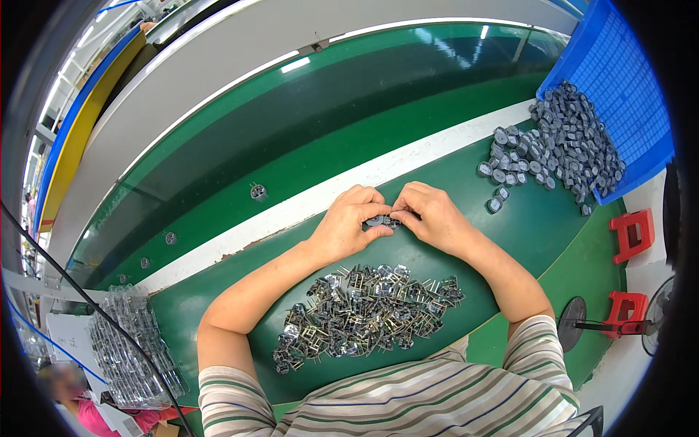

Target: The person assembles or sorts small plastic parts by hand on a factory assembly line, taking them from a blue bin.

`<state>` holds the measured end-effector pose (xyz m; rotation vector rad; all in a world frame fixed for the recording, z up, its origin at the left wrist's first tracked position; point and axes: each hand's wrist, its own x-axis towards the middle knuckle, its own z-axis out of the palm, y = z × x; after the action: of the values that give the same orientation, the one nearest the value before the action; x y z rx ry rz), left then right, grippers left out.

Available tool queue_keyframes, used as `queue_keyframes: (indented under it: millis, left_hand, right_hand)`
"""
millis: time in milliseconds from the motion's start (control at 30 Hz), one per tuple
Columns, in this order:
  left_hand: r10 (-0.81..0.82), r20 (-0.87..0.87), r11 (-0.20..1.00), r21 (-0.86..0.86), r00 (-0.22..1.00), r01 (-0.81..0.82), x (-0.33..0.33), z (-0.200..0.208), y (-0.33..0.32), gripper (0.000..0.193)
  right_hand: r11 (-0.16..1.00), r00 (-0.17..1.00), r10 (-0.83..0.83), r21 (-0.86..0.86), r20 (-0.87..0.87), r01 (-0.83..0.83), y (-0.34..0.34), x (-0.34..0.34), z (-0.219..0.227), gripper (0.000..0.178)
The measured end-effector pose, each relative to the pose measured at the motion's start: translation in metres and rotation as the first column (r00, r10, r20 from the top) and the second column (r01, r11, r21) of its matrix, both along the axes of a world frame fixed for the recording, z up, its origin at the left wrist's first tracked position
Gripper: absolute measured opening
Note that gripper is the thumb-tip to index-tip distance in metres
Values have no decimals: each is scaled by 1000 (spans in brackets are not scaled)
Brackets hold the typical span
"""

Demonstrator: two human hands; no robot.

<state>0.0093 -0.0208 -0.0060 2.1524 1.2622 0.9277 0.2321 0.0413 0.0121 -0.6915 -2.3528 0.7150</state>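
Workbench (470,218), green-topped, carries two loose heaps; the person works near its middle, both hands brought together just beyond the nearer heap. Left hand (346,221) is curled to a pinch, thumb below and fingers above a grey round part (374,221), which it grips; right hand (437,217) is likewise drawn in to a pinch, thumb and fingertips at a dark piece (393,223) beside that part; how firmly it has hold cannot be told, since the fingers cover much of the item. The two items appear to meet between the fingertips; whether they are seated together cannot be made out.

Pile of dark pieces with metal pins (371,309) lies between the forearms, nearer the body; heap of grey round parts (571,146) lies at the mouth of a blue basket (619,73) to the right; small round units (258,191) sit well apart on the green conveyor (364,135), beyond a white strip (306,204).

Step in hand is judged to be fitting dark piece to grey part; the next move would call for the left hand to brace the part, and for the right fingertips to align the piece squarely, pressing evenly without bending pins.
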Motion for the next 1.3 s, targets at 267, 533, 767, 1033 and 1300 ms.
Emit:
queue_keyframes:
  millis: [267, 533, 767, 1033, 1300]
  left_hand:
    - [-23, 3, 999, 23, 1000, 23, -2, 1, -1, 38]
    - [-3, 30, 1000, 9, 1000, 2, 0, 1, -2, 37]
    - [-4, -12, 996, 93, 1000, 5, -1, -1, -2, 34]
    - [-1, -28, 1000, 6, 1000, 2, -1, 0, -3, 36]
    - [150, 196, 989, -37, 969, -146, -17, 7, 6, 30]
  right_hand:
    - [976, 999, 32, -217, 23, -26, -3, 2, 10, 19]
    - [981, 998, 43, 187, 34, -49, -9, -3, 2, 21]
    - [991, 996, 89, -99, -10, -90, -1, 0, 3, 19]
    - [992, 993, 122, -32, -8, -122, 0, 2, -4, 17]
    - [859, 955, 243, -494, 168, -132, 16, 23, 21, 25]
